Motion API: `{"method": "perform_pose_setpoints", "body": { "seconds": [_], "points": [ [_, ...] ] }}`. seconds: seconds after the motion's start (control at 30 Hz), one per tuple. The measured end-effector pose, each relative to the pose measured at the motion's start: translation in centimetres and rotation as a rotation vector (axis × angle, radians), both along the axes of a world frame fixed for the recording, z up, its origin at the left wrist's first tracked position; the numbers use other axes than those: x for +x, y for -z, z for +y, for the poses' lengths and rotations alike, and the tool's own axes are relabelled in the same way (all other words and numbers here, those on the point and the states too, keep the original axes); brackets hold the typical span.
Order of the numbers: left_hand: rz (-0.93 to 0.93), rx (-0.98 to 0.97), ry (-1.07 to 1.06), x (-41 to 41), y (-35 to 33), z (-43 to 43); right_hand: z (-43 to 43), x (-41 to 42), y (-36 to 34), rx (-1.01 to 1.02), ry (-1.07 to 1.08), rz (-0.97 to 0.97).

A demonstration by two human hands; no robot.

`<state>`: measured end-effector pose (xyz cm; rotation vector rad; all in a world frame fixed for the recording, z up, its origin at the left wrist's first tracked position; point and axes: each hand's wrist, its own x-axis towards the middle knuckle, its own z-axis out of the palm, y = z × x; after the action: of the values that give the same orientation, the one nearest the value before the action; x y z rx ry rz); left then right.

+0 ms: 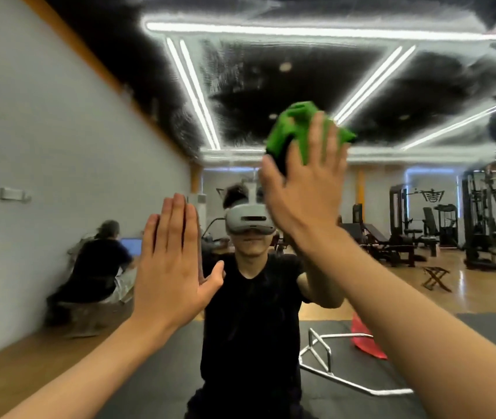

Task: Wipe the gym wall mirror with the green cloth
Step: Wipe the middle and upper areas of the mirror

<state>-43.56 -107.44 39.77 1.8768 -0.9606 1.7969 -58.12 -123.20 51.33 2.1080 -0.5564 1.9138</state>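
a: left hand (pixel 169 261)?
b: at 8 o'clock of centre. flat, fingers straight and together, thumb out, holding nothing. raised to the mirror (pixel 59 146); contact with the glass not certain, its own reflection hidden behind it.
a: right hand (pixel 304 189)?
b: at 2 o'clock. fingers straight, slightly spread, pressing the green cloth (pixel 304 128) flat on the glass.
a: cloth placement?
b: at 1 o'clock, bunched, showing above and left of the fingers. lower part covered by the palm. edges blurred. dark patch at its lower left, shadow or reflection, cannot tell.
a: anything else hard to read?
b: upper glass streaky across the reflected ceiling lights (pixel 271 28). reflected person (pixel 249 297) in black shirt, grey headset (pixel 248 220); one reflected arm mostly hidden behind the right forearm. both forearms cut off at the bottom edge. seated person (pixel 98 267) at 9 o'clock, soft, back turned. metal bar frame (pixel 331 373) and red cone (pixel 364 337) at 5 o'clock, cone partly behind the forearm. gym machines (pixel 482 225) at 3 o'clock, small, detail lost.
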Motion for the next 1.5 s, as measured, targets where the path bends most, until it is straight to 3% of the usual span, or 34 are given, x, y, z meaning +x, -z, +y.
{"method": "perform_pose_setpoints", "body": {
  "seconds": [0.13,0.33,0.63,0.83,1.2,1.37,1.5],
  "points": [
    [0.014,0.017,0.007,0.1,0.0,0.2,4.5,4.9,0.5,-0.267,-0.049,0.150],
    [0.015,0.015,0.028,0.1,0.0,0.5,-0.8,0.7,0.4,-0.443,-0.006,0.279],
    [0.021,0.010,0.014,0.1,0.3,0.0,-11.7,-9.8,-0.9,-0.193,0.101,0.165],
    [0.005,0.006,0.020,0.0,0.4,-0.2,-7.5,-6.3,-1.5,-0.038,0.105,-0.004],
    [0.014,-0.003,0.065,0.1,0.2,0.3,7.0,6.2,-4.8,-0.292,-0.035,0.248],
    [0.013,-0.004,0.071,0.2,0.4,0.5,3.6,3.4,-4.9,-0.452,-0.007,0.360],
    [0.006,0.006,0.041,0.3,0.5,0.3,-1.3,-1.0,-4.4,-0.418,0.037,0.324]
  ]
}}
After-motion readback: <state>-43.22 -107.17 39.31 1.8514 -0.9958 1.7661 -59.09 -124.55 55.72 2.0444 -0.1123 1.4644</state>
